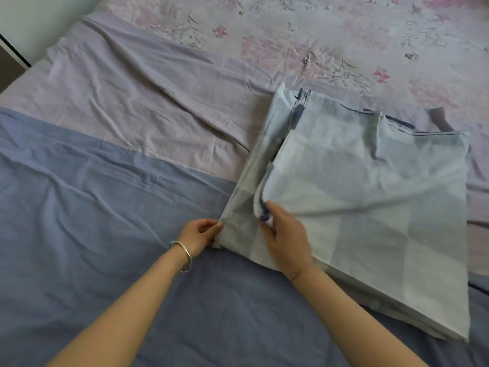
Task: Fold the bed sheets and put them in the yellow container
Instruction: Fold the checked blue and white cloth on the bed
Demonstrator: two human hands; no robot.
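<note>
A pale blue checked bed sheet, folded into a rough square of several layers, lies on the bed at the right. My left hand, with a silver bangle on its wrist, pinches the sheet's near left corner. My right hand grips a bunched inner layer with a dark blue edge, just right of that corner. The yellow container is not in view.
The bed is covered by a blue sheet in front, a lilac sheet in the middle and a floral cover at the back. The bed's left edge and a pale wall show at the top left.
</note>
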